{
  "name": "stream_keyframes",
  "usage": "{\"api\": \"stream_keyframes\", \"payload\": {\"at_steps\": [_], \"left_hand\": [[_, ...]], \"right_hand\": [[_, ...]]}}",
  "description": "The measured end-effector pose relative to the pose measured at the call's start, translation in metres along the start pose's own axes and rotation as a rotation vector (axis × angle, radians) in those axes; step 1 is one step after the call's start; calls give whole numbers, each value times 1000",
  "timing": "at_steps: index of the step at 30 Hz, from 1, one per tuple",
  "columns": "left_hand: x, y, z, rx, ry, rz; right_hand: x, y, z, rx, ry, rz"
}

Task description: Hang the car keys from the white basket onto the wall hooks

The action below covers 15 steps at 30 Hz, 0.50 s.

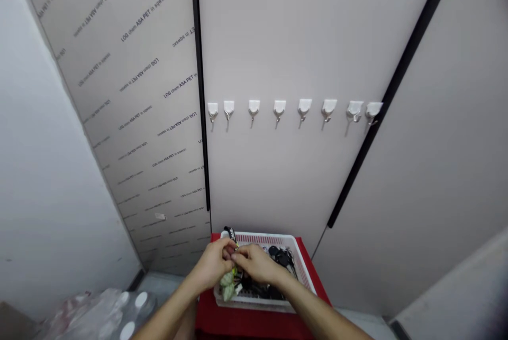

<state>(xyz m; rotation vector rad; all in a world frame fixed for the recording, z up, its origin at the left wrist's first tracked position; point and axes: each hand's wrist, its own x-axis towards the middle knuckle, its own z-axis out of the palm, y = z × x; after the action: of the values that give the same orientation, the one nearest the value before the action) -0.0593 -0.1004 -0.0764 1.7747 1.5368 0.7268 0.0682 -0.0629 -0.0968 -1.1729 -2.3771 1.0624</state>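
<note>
Over a white plastic basket, my left hand and my right hand meet with fingers pinched together. Both are closed on what looks like a keychain. A black strap with white lettering sticks out above the fingers, and a pale green charm hangs below them, at the basket's left side. The exact part between the fingertips is hidden. Black round items and other dark small things lie in the basket, partly covered by my right hand and forearm.
The basket stands on a red-covered surface. On the pale panel in front is a row of several white hooks, nothing hanging from them. Black vertical strips edge the panel. Bottles with white caps and plastic wrap are at lower left.
</note>
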Motion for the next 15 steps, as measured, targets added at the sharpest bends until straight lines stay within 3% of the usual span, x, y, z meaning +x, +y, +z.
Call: {"api": "stream_keyframes", "payload": {"at_steps": [7, 15], "left_hand": [[-22, -4, 0, 280, 7, -32], [-21, 3, -5, 38, 188, 63]], "right_hand": [[4, 2, 4, -16, 18, -36], [-2, -3, -6, 357, -85, -71]]}}
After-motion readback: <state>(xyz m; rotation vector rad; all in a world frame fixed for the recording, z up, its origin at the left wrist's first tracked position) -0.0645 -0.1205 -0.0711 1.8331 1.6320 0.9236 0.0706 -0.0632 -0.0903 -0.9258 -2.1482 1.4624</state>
